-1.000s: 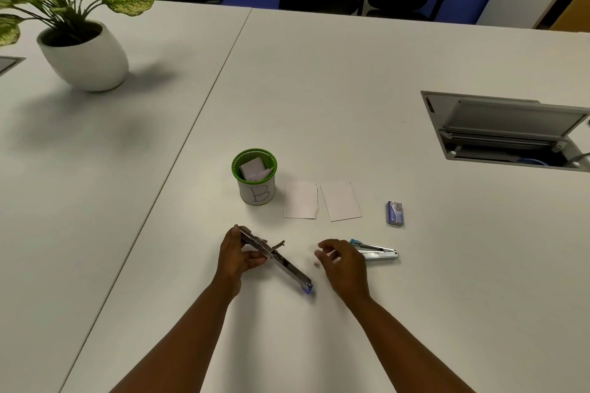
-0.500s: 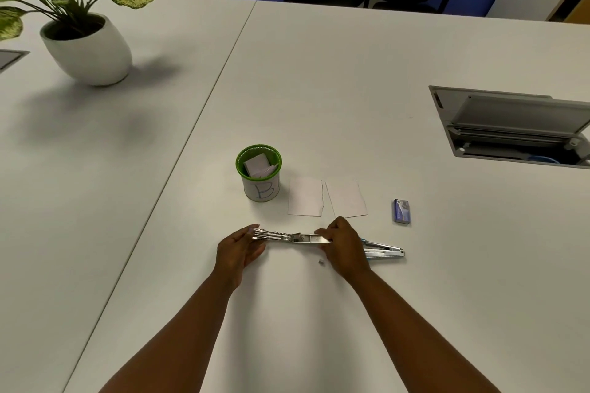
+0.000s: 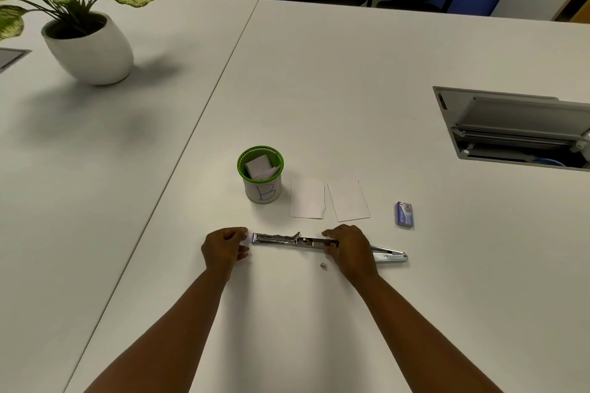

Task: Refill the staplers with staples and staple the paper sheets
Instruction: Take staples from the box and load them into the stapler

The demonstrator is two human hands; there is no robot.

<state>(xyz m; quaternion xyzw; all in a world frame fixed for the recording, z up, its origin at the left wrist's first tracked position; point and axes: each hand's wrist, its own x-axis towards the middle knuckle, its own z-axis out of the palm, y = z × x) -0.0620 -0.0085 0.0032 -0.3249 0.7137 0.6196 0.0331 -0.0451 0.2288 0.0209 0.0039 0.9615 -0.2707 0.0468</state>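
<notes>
Head view looks down on a white table (image 3: 319,89), and the work sits near its front edge. An opened stapler (image 3: 287,239) lies flat there, folded out into one long chrome line running left to right, probably so that the staple channel faces up for loading. The right hand (image 3: 349,250) rests over its right-hand part with fingers curled down onto the metal, seemingly pinning it to the table; whether it pinches the body or only presses on it I cannot tell. The left hand (image 3: 225,247) sits just beside the stapler's left end, fingers loosely curled, and appears to hold nothing, a narrow gap showing between it and the metal. A second stapler (image 3: 391,256) pokes out to the right from behind the right hand. A tiny pale bit (image 3: 323,265), perhaps a strip of staples, lies on the table just in front of the opened stapler. The blue staple box (image 3: 404,214) stands further right, apart from the hands. Two paper sheets (image 3: 329,198) lie side by side behind the stapler, still unstapled, next to a green cup (image 3: 261,174) with folded papers inside. A potted plant (image 3: 86,41) stands towards the far left corner, and an open cable hatch (image 3: 517,128) is set in the table towards the right edge. By my reading the refill is under way, with stapling yet to come
</notes>
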